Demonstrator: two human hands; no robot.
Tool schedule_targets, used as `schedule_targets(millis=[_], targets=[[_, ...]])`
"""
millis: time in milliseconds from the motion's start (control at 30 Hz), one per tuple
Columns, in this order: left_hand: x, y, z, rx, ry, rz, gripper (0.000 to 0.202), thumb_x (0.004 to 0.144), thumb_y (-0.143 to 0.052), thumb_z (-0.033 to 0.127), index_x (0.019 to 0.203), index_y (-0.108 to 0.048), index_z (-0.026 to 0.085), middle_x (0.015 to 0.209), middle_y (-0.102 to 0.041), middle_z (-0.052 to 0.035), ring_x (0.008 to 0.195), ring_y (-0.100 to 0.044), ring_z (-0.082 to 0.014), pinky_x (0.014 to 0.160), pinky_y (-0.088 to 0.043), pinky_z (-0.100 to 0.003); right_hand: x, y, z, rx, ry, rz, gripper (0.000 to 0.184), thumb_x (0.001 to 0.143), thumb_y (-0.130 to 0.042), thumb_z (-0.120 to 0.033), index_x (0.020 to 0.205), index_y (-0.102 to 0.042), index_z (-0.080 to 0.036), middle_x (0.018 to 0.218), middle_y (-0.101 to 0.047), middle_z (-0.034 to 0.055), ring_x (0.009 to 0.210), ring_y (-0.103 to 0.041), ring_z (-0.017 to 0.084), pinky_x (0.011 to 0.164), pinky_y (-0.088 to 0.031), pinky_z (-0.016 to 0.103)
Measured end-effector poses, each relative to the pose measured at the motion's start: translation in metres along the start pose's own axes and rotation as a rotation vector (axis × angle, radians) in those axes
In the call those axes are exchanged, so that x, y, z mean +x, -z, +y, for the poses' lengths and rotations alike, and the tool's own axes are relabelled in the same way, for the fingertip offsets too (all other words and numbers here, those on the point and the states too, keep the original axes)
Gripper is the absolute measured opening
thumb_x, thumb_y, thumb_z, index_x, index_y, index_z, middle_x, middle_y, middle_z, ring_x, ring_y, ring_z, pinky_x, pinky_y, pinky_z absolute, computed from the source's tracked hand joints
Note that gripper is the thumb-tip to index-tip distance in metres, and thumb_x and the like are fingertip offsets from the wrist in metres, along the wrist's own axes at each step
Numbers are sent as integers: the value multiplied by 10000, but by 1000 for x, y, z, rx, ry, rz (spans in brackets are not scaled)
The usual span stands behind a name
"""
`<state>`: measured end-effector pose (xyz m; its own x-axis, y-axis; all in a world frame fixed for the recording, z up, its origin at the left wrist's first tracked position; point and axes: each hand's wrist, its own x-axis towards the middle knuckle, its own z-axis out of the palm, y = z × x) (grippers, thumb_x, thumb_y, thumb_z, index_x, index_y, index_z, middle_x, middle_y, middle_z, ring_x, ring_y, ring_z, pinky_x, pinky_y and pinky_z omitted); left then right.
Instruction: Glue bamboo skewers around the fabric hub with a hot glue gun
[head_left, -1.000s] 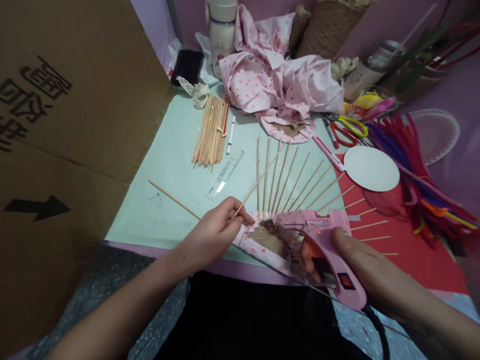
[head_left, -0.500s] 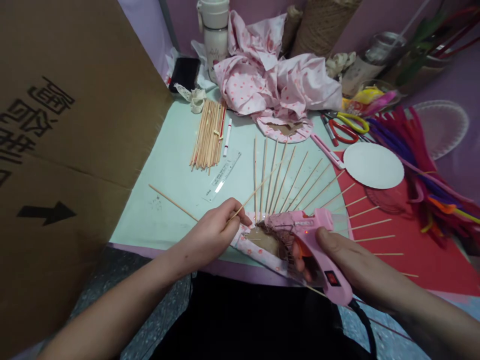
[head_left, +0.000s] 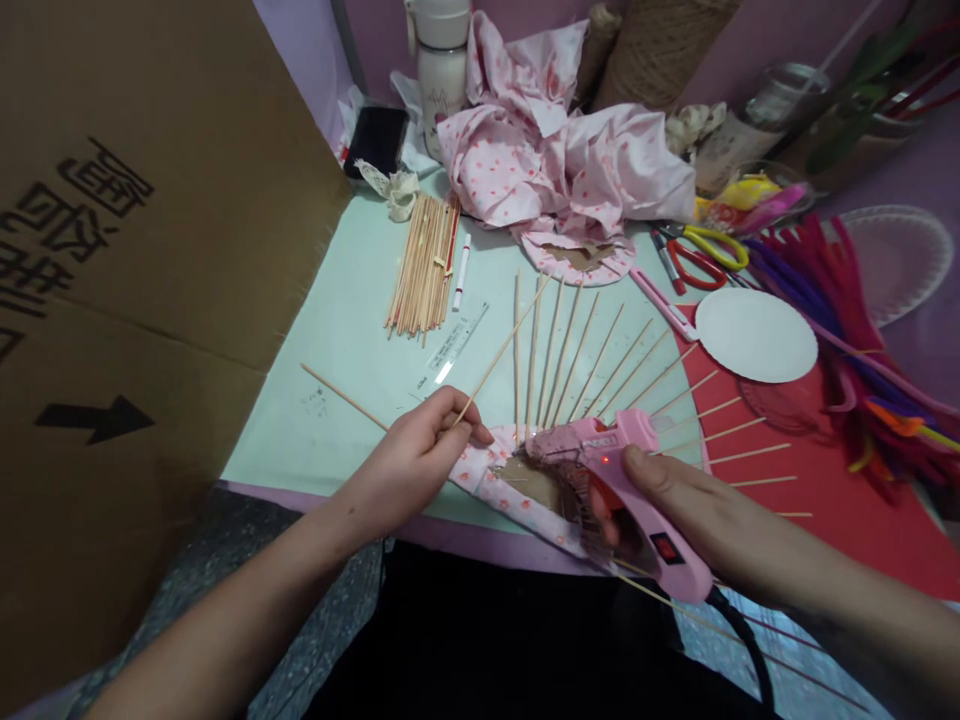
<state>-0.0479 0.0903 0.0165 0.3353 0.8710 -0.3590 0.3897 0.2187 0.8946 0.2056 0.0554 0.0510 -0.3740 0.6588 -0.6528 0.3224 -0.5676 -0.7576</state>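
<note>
My left hand pinches a thin wooden stick that slants up to the right. In my right hand is a pink hot glue gun, its small red light lit and its nozzle pointing left. The nozzle tip is close to the edge of a flower-print fabric-covered piece with a brown cardboard middle. Several wooden sticks fan out from that piece, across the table and over the red sheet. Another stick extends left from behind my left hand. The glue gun hides part of the cardboard.
A bundle of sticks, a white marker and a clear ruler lie beyond my left hand. Crumpled pink fabric is at the back. Scissors, a white paper plate and pipe cleaners are right. A cardboard box stands left.
The held stick's upper end has swung left, crossing fewer of the fanned sticks. My left hand has shifted slightly left and up. The glue gun stays near the fabric edge.
</note>
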Motion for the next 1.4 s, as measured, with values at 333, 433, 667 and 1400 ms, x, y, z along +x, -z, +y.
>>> schedule_targets(millis=[333, 433, 667, 1400], targets=[[2, 1, 0, -32, 17, 7, 127, 911, -453, 232, 929, -576, 209, 889, -709, -15, 795, -592, -185, 671, -374, -297, 0, 0, -4, -87, 14, 31, 608, 885, -369, -740, 648, -618, -239, 619, -619, 9, 602, -567, 178, 614, -450, 302], [2, 1, -1, -18, 26, -4, 124, 911, -454, 226, 940, -574, 212, 916, -722, -14, 753, -581, -174, 650, -364, -288, 0, -1, -4, -107, 17, 26, 623, 881, -349, -752, 624, -612, -249, 600, -614, 14, 588, -567, 188, 601, -455, 315], [3, 1, -2, 5, 15, -10, 118, 910, -450, 216, 931, -566, 220, 951, -734, -12, 793, -598, -183, 709, -385, -299, -2, 0, -1, -191, 28, 83, 666, 865, -314, -786, 622, -611, -242, 606, -615, 26, 604, -578, 199, 607, -457, 323], [3, 0, -2, 27, 49, -41, 106, 915, -450, 232, 944, -552, 224, 989, -729, 1, 888, -604, -191, 788, -393, -312, 2, -1, -7, -279, 44, 104, 649, 890, -315, -739, 604, -620, -242, 625, -660, 33, 654, -640, 234, 661, -532, 341]])
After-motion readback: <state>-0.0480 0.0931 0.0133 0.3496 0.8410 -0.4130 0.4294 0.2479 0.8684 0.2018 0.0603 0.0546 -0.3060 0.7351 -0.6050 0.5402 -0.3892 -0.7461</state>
